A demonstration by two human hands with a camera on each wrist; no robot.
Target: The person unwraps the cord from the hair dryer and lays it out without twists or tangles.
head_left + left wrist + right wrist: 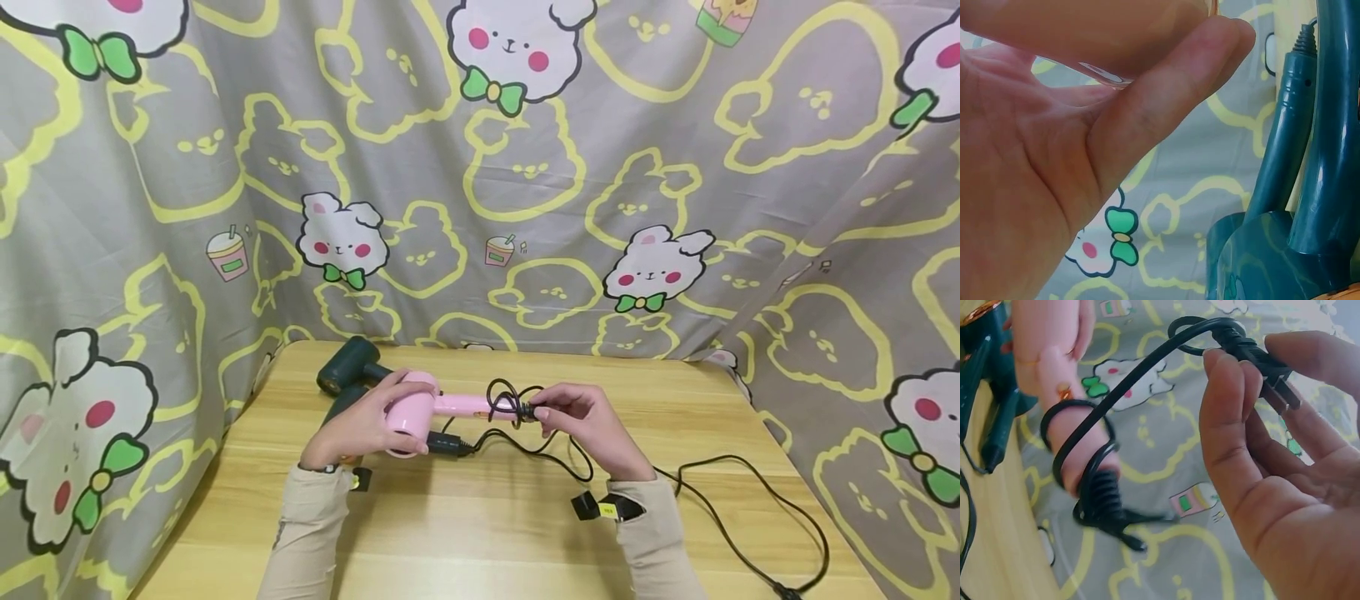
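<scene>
My left hand (356, 427) grips the barrel of a pink hair dryer (465, 406), thumb and fingers on opposite sides, holding it above the table with its handle pointing right. A black cord (1141, 375) loops around the handle's end. In the right wrist view, my right hand (1279, 481) pinches the cord's black plug (1254, 356), whose two metal prongs show. The left wrist view has only the lower part of the barrel (1097, 37) in sight, above the left thumb.
Two dark green hair dryers lie at the table's left, one behind (348, 367) and one with its handle (446, 443) below the pink dryer. A black cord (750, 467) curves across the wooden table (480, 533) to the right. Patterned grey cloth (540, 208) surrounds the table.
</scene>
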